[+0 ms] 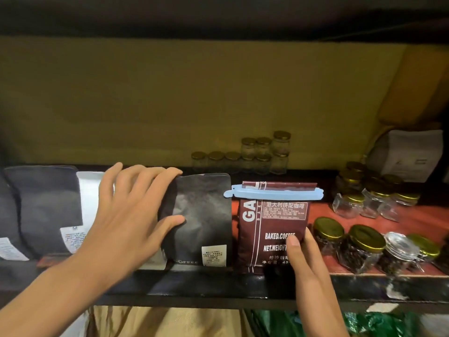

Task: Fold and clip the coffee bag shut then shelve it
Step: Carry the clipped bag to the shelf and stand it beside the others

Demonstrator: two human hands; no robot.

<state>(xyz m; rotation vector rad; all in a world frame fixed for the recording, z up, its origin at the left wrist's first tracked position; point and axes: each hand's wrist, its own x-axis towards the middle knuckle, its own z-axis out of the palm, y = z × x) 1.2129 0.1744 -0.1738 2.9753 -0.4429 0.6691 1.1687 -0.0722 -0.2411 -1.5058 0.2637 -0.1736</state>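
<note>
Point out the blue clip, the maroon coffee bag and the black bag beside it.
blue clip (277, 195), head view, middle of its bar.
maroon coffee bag (269, 227), head view, printed front.
black bag (206, 215), head view, front panel.

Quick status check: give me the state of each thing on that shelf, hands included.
Maroon coffee bag: upright on shelf, top folded.
Blue clip: shut across the fold.
Black coffee bag: upright, sealed, left of the maroon one.
Left hand: open, fingers spread on the black bag.
Right hand: open, fingertips on the maroon bag's lower front.
Gold-lidded jars: lids on.
</note>
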